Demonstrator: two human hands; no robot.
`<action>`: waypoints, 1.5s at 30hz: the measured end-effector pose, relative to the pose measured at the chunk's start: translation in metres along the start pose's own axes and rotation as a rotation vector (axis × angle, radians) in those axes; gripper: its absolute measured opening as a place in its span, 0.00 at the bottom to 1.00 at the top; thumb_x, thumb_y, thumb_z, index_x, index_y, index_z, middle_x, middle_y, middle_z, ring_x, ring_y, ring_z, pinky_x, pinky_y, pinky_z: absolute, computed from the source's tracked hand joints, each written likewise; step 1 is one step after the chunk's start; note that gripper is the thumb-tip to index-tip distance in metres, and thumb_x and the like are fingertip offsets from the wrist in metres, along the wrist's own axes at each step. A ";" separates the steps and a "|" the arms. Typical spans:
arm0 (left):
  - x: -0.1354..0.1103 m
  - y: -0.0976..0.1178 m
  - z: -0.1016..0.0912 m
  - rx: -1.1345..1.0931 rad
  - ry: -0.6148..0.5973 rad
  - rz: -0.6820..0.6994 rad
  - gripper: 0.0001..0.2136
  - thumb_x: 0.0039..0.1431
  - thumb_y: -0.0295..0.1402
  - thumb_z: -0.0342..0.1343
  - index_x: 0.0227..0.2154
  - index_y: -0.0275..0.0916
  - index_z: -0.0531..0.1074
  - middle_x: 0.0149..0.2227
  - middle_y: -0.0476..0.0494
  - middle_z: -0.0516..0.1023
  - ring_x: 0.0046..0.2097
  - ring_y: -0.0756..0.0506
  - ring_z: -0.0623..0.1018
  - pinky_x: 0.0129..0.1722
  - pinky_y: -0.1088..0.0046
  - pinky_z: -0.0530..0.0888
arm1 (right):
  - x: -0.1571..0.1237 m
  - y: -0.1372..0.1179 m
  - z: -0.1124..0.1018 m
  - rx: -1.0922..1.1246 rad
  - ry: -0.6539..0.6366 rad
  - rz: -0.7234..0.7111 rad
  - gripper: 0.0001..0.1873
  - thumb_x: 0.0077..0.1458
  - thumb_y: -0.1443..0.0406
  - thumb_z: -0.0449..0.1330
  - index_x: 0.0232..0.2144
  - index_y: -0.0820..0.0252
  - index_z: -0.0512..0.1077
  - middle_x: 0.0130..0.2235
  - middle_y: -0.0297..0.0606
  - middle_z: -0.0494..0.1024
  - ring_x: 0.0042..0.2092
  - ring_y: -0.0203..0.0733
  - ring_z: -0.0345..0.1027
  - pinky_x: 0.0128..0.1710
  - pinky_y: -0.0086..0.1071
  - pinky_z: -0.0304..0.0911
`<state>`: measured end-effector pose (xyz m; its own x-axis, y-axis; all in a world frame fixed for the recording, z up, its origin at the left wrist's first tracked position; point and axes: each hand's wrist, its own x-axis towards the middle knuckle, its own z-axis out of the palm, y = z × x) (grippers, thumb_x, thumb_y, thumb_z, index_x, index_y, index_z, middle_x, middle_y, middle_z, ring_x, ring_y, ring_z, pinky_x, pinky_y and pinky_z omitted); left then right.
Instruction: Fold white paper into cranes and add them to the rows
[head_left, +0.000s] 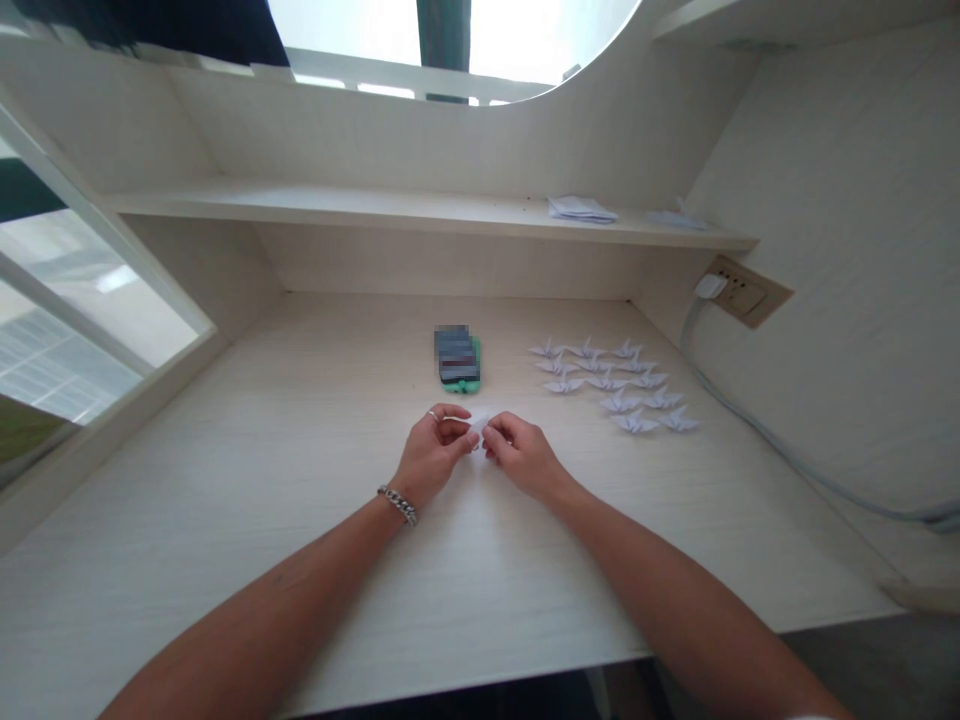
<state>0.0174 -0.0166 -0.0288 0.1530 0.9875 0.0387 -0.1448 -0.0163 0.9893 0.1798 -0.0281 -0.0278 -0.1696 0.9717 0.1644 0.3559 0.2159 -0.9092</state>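
Between my two hands, above the middle of the desk, is a small piece of folded white paper (480, 424). My left hand (439, 445), with a ring and a chain bracelet (397, 504) at the wrist, pinches its left side. On the right side, the thumb and fingers of my right hand (517, 452) are closed on the same paper. Fingers cover much of it, so its exact folded shape is hidden. To the right, several white paper cranes (604, 381) stand in rows on the desk.
Just beyond my hands lies a phone in a green case (459, 358), its screen blurred. A shelf (360, 205) crosses the back, bearing folded white paper (581, 209). On the right wall, a white plug sits in a socket (746, 290), its grey cable (787, 455) trailing down.
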 end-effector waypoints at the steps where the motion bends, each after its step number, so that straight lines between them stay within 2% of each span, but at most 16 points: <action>1: -0.001 0.001 0.000 -0.001 -0.002 -0.004 0.18 0.42 0.30 0.68 0.36 0.37 0.68 0.26 0.51 0.78 0.30 0.50 0.77 0.34 0.74 0.72 | -0.001 -0.002 0.000 -0.029 0.003 -0.011 0.12 0.59 0.59 0.53 0.28 0.59 0.68 0.25 0.32 0.74 0.28 0.35 0.67 0.31 0.28 0.60; 6: -0.005 0.006 0.001 -0.019 0.047 -0.023 0.19 0.40 0.29 0.68 0.36 0.36 0.68 0.25 0.52 0.77 0.28 0.51 0.76 0.32 0.74 0.72 | -0.002 -0.011 -0.002 -0.116 0.022 -0.039 0.13 0.60 0.60 0.52 0.26 0.59 0.68 0.25 0.32 0.75 0.28 0.35 0.66 0.31 0.28 0.57; 19: -0.010 0.011 0.001 -0.023 0.095 -0.061 0.19 0.38 0.28 0.69 0.35 0.36 0.68 0.23 0.52 0.77 0.26 0.51 0.76 0.30 0.75 0.72 | -0.003 -0.015 -0.005 -0.146 -0.044 -0.033 0.13 0.59 0.61 0.53 0.24 0.59 0.69 0.25 0.33 0.76 0.28 0.35 0.66 0.31 0.28 0.56; 22: -0.009 0.009 -0.003 -0.023 0.113 -0.055 0.19 0.39 0.29 0.69 0.35 0.36 0.68 0.24 0.51 0.78 0.27 0.51 0.76 0.31 0.75 0.72 | -0.003 -0.012 -0.006 -0.152 -0.097 -0.025 0.13 0.58 0.62 0.54 0.23 0.59 0.69 0.24 0.32 0.75 0.27 0.34 0.65 0.30 0.28 0.56; 24: -0.009 0.008 -0.005 -0.033 0.122 -0.053 0.20 0.40 0.30 0.69 0.35 0.36 0.67 0.24 0.50 0.78 0.27 0.50 0.77 0.31 0.74 0.73 | -0.003 -0.008 -0.005 -0.107 -0.125 -0.008 0.13 0.58 0.61 0.54 0.24 0.59 0.69 0.25 0.33 0.75 0.28 0.35 0.66 0.30 0.28 0.57; 27: -0.008 0.008 -0.006 -0.040 0.111 -0.064 0.20 0.40 0.31 0.69 0.36 0.36 0.68 0.24 0.50 0.78 0.27 0.50 0.77 0.31 0.74 0.73 | -0.002 -0.002 0.000 0.079 -0.070 0.054 0.13 0.59 0.57 0.53 0.30 0.59 0.70 0.28 0.34 0.76 0.29 0.35 0.69 0.31 0.29 0.61; 29: -0.008 0.009 -0.004 -0.030 0.093 -0.068 0.20 0.40 0.31 0.69 0.36 0.36 0.68 0.24 0.50 0.78 0.27 0.50 0.77 0.31 0.74 0.73 | 0.000 0.000 0.003 0.184 -0.064 0.074 0.12 0.57 0.56 0.56 0.33 0.59 0.69 0.29 0.34 0.75 0.29 0.35 0.69 0.29 0.28 0.62; 34: -0.008 0.011 0.000 0.009 0.026 -0.062 0.21 0.39 0.34 0.70 0.37 0.36 0.70 0.26 0.48 0.80 0.30 0.48 0.79 0.33 0.73 0.73 | 0.011 -0.007 -0.002 0.241 -0.078 0.132 0.11 0.53 0.59 0.59 0.25 0.60 0.66 0.23 0.32 0.73 0.25 0.34 0.67 0.25 0.27 0.61; 36: -0.009 0.012 -0.001 0.046 -0.026 -0.076 0.19 0.41 0.35 0.69 0.37 0.36 0.72 0.27 0.46 0.80 0.30 0.48 0.78 0.34 0.72 0.73 | 0.015 -0.011 -0.008 0.231 -0.148 0.148 0.11 0.51 0.60 0.59 0.23 0.61 0.67 0.22 0.32 0.73 0.24 0.32 0.66 0.24 0.26 0.61; 39: -0.011 0.014 -0.001 0.165 -0.072 -0.067 0.12 0.47 0.39 0.65 0.29 0.35 0.74 0.25 0.45 0.79 0.27 0.48 0.77 0.30 0.73 0.72 | 0.019 -0.015 -0.013 0.228 -0.197 0.161 0.12 0.50 0.59 0.61 0.23 0.62 0.69 0.22 0.32 0.72 0.25 0.32 0.66 0.24 0.26 0.61; 41: -0.011 0.015 -0.001 0.215 -0.027 -0.043 0.12 0.49 0.40 0.64 0.26 0.35 0.74 0.23 0.45 0.78 0.26 0.49 0.76 0.28 0.74 0.71 | 0.017 -0.014 -0.011 0.296 -0.161 0.184 0.14 0.51 0.56 0.61 0.25 0.62 0.69 0.24 0.34 0.73 0.26 0.33 0.67 0.24 0.25 0.61; 45: -0.012 0.015 0.003 0.185 0.082 -0.050 0.12 0.48 0.41 0.64 0.26 0.35 0.75 0.24 0.45 0.78 0.27 0.48 0.76 0.28 0.74 0.71 | 0.010 -0.011 -0.001 0.346 -0.105 0.170 0.16 0.49 0.53 0.63 0.27 0.61 0.69 0.26 0.33 0.73 0.28 0.34 0.68 0.24 0.25 0.62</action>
<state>0.0161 -0.0292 -0.0139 0.0747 0.9971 -0.0148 0.0438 0.0116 0.9990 0.1754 -0.0210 -0.0156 -0.2341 0.9719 -0.0229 0.0592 -0.0092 -0.9982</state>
